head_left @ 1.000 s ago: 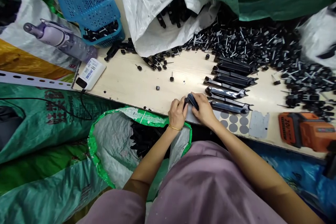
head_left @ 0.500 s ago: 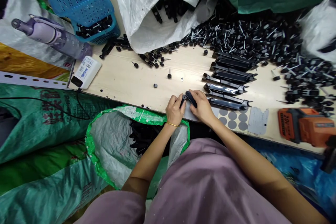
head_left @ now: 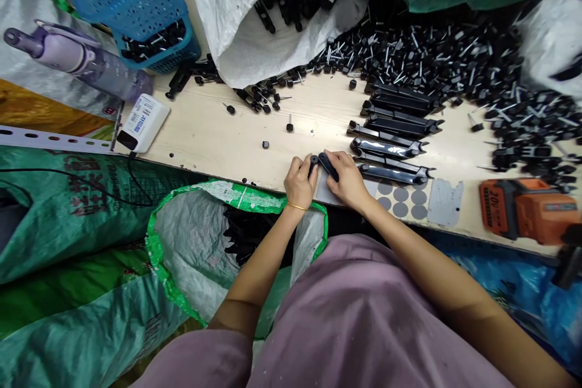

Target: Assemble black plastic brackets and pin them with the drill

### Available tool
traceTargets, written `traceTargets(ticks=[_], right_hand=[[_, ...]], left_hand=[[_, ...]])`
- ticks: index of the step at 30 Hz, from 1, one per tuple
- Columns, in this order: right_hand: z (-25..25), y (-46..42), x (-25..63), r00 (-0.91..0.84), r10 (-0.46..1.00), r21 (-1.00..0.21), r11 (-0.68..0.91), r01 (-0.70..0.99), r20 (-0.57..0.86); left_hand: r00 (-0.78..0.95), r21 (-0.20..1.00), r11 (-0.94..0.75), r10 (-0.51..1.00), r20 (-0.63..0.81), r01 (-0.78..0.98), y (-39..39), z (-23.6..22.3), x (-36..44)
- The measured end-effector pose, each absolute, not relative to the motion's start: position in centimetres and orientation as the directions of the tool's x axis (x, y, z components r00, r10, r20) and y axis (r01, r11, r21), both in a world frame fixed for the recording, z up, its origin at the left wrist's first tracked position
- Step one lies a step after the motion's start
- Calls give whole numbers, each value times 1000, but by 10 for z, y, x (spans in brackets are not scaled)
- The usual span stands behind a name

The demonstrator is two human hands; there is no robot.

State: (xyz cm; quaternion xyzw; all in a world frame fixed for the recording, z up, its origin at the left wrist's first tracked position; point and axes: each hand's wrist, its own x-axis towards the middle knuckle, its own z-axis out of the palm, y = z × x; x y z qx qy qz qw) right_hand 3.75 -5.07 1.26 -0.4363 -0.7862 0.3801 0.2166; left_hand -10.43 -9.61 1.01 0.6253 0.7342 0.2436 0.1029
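Close together at the table's front edge, my two hands each grip a dark plastic part. My left hand (head_left: 300,182) is closed around a short black plastic piece (head_left: 313,163), whose rounded end with a hole pokes out past the fingers. My right hand (head_left: 348,179) is closed on a black plastic bar (head_left: 328,166), also with a rounded, holed end showing. Those two ends lie nearly side by side; whether they touch I cannot tell. Just right of my right hand lies a row of several long black plastic parts (head_left: 391,147). A grey plate (head_left: 324,193) shows beneath the hands.
A heap of black knobs with metal pins (head_left: 431,60) fills the back right. An orange battery pack (head_left: 530,211) sits at the right edge. A green-rimmed sack (head_left: 182,248) gapes below the table. A purple bottle (head_left: 91,63) and blue basket (head_left: 159,51) stand left.
The view has shifted slightly, so the table items sit a little further left and up. In my left hand, the black piece has turned more upright. Both hands keep their hold.
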Motion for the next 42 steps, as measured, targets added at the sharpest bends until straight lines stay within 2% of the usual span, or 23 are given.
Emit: traceTargets(ticks=[4, 11, 15, 24, 30, 35, 38, 42], right_hand=[[12, -52, 35, -540, 842, -786, 336, 520, 2], [14, -54, 35, -508, 861, -785, 299, 542, -24], [12, -53, 37, -512, 859, -796, 305, 523, -7], [11, -48, 39, -519, 853, -807, 340, 483, 48], [9, -47, 40, -510, 857, -807, 349, 476, 69], [10, -49, 38, -504, 860, -804, 353, 478, 79], [9, -50, 37, -505, 858, -791, 371, 486, 92], [8, -50, 37, -511, 855, -776, 379, 504, 86]], left_hand=[[-147, 448, 60, 976, 163, 892, -82, 12, -110], [-260, 529, 145, 954, 148, 836, -101, 14, -102], [-240, 527, 132, 961, 141, 840, -111, 13, -95], [-146, 373, 81, 978, 150, 924, -107, 8, -95], [-66, 281, 43, 995, 70, 959, -103, 14, -101], [-142, 239, 130, 989, 34, 962, -102, 17, -83], [-201, 253, 187, 979, 32, 949, -102, 15, -73], [-28, 331, 17, 999, 29, 943, -92, 15, -95]])
